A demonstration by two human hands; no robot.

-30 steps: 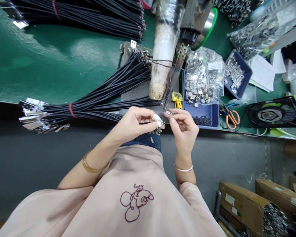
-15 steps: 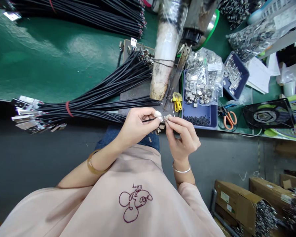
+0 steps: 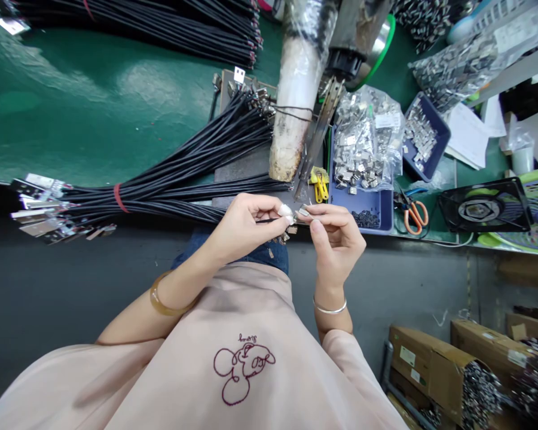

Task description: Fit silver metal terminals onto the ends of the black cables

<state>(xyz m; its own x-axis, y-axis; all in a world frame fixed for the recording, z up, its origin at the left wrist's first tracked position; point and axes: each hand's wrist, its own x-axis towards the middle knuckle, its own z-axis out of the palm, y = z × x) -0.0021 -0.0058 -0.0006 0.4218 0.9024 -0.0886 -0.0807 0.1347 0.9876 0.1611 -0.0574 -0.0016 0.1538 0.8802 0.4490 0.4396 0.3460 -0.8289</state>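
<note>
My left hand is closed in a pinch on the end of a black cable, with white wrapping on a fingertip. My right hand faces it a short way to the right, thumb and forefinger closed on a small silvery metal connector shell. Below and between the fingertips, several small metal connectors show partly. Left of my hands lies a bundle of black USB cables, held by a red band. The exact contact between cable end and shell is too small to tell.
A wrapped white tube and a metal bar slope down just beyond my hands. Right of them are a yellow clip, a blue tray with bagged metal shells, orange-handled pliers and a black fan. Cardboard boxes stand below.
Half a second ago my fingertips met at the cable end. Now my right hand is slightly farther right, with a small gap between. The view has shifted slightly.
</note>
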